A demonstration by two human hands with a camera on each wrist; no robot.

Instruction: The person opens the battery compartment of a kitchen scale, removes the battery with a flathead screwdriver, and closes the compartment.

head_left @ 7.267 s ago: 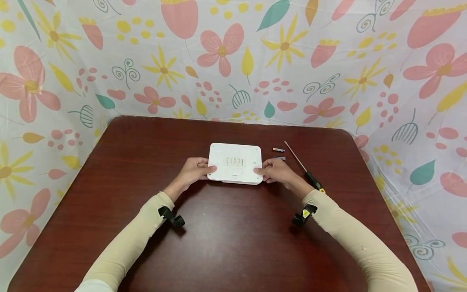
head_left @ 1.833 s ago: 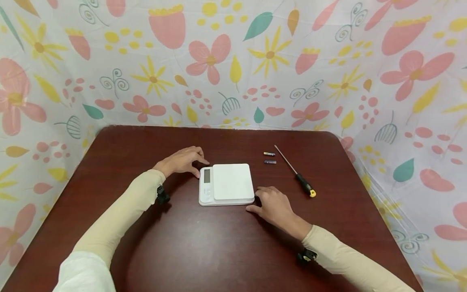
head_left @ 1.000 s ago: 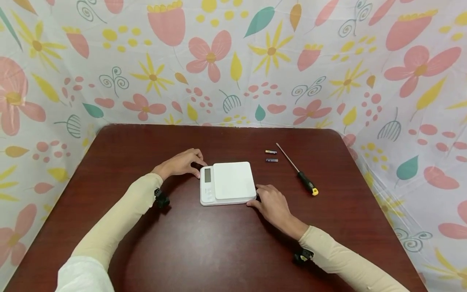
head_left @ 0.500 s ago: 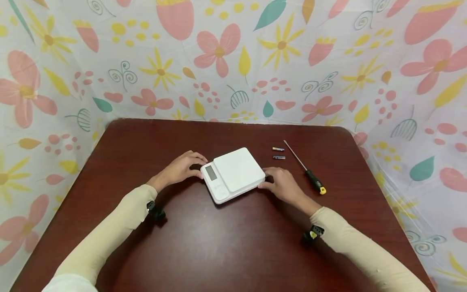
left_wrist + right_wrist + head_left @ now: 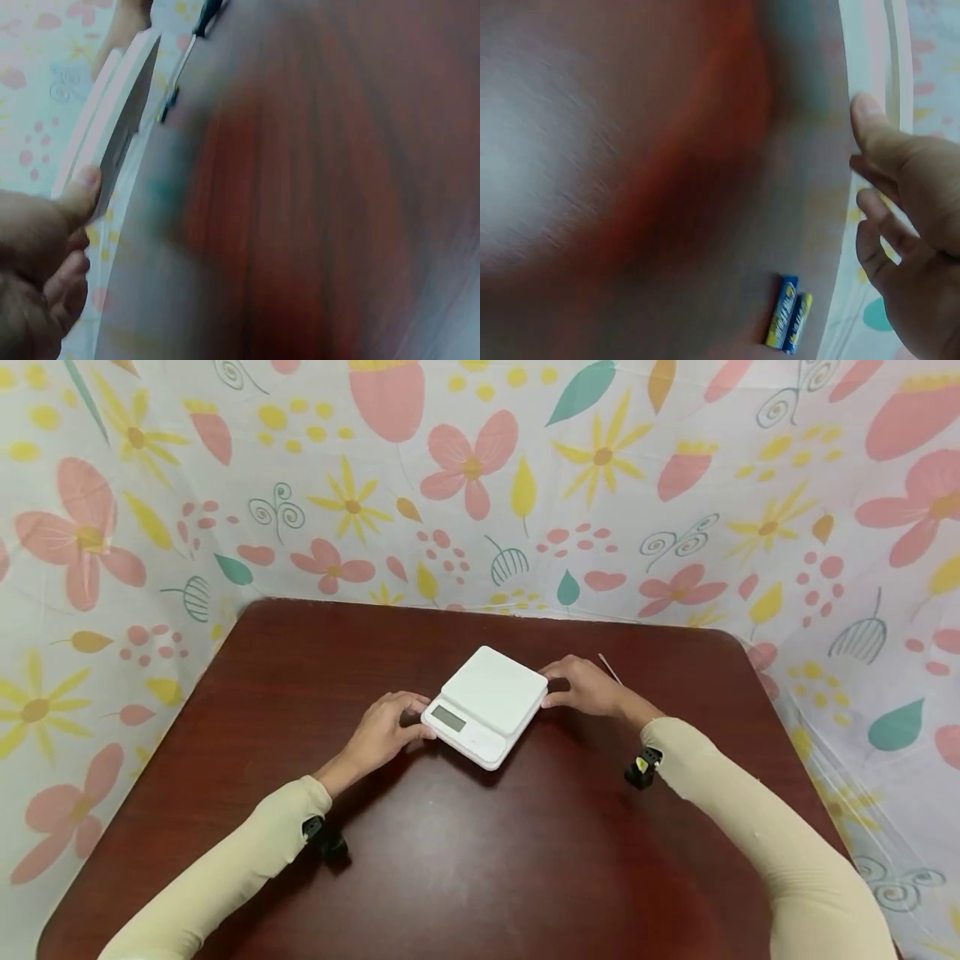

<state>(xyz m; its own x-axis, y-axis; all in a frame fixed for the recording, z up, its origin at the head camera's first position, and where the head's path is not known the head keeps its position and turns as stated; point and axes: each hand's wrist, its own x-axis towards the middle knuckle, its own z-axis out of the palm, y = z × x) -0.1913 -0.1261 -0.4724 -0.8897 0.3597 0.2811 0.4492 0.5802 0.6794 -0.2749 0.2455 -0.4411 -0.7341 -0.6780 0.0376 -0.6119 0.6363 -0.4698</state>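
A white kitchen scale (image 5: 495, 687) with a grey display (image 5: 448, 718) is held platform up, turned at an angle, over the dark red-brown table. My left hand (image 5: 386, 727) pinches its left corner beside the display, thumb on the near edge. The opposite right corner is pinched by my right hand (image 5: 588, 687). In the left wrist view the scale (image 5: 112, 112) shows its edge and shaded underside, raised off the table, with the thumb of my left hand (image 5: 37, 255) on it. The right wrist view has the thumb of my right hand (image 5: 922, 202) against the scale's white side (image 5: 866, 45).
Two small blue-and-yellow batteries (image 5: 787, 315) lie side by side near my right hand; that hand hides them in the head view. Of the screwdriver, only the shaft (image 5: 610, 668) shows past the right forearm. A flower-printed curtain (image 5: 472, 468) surrounds the table's (image 5: 450, 868) back and sides.
Earlier the scale was underside up, then it lay platform up. Since then both hands have lifted it and turned it counterclockwise, bringing the display towards the front; the right hand moved farther back.
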